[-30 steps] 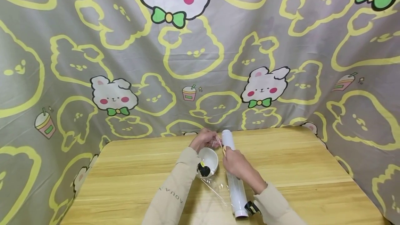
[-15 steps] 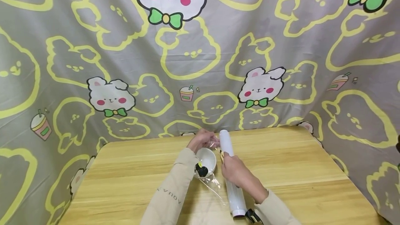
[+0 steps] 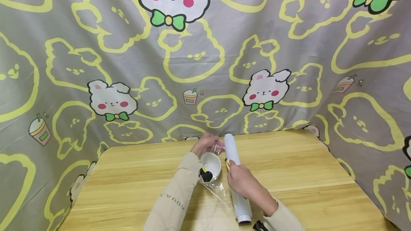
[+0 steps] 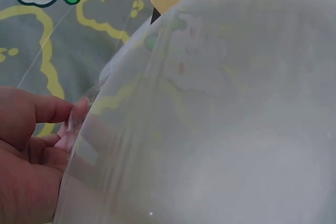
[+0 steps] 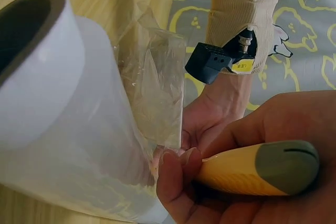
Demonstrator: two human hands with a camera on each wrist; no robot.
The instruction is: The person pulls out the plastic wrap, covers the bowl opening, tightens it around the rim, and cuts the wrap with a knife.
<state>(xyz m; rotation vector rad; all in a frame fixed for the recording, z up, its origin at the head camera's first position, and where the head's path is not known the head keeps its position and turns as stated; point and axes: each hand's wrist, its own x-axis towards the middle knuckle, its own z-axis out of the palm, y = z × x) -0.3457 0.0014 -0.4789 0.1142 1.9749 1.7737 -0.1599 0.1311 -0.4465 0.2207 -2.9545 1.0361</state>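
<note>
A white bowl (image 3: 217, 167) stands on the table, with clear cling film (image 3: 219, 190) drawn over it. At the bowl's far side my left hand (image 3: 208, 143) pinches the film's edge between thumb and fingers. The left wrist view shows this hand (image 4: 29, 150) beside the bowl's rim. A long roll of cling film (image 3: 232, 149) lies just right of the bowl, pointing away from me. My right hand (image 3: 244, 181) grips a yellow utility knife (image 5: 236, 169) over the roll's left side. In the right wrist view the film (image 5: 157, 77) hangs wrinkled between roll and left hand.
The wooden table (image 3: 138, 174) extends to both sides of the bowl and roll. A printed curtain (image 3: 205, 60) closes off the back and sides. A black wrist camera (image 3: 205, 174) on the left sleeve overlaps the bowl in the head view.
My right hand has drawn the knife a little toward me along the roll, away from the left hand. The left hand keeps its pinch on the film. The head view has shifted slightly.
</note>
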